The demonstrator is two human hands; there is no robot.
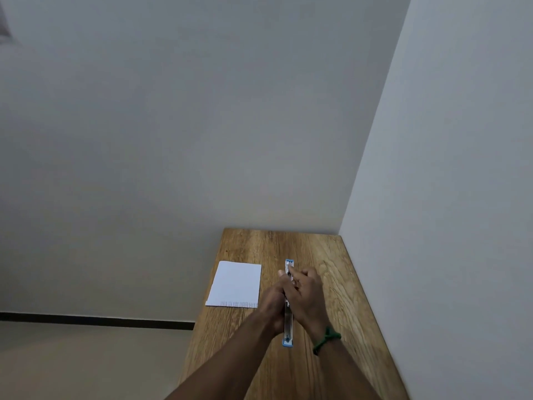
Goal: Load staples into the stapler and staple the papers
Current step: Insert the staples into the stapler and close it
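A blue-and-metal stapler is lying opened out flat and long on the wooden table, its length running away from the person, one blue end showing near the wrists and the other past the fingertips; both hands are meeting over its middle. The left hand is curling in against the stapler's left side, fingers closed toward it, though how firmly it is gripping cannot be told; the right hand is pressing in from the right side, its fingertips pinched together over the metal channel near the far end; whether staples are sitting between those fingers is too small to tell. A green cord bracelet is circling the right wrist. The papers, a white stack with a row of fine dark marks along the near edge, are lying flat on the table just left of the hands, apart from the stapler; pale walls are closing in the table's far and right sides.
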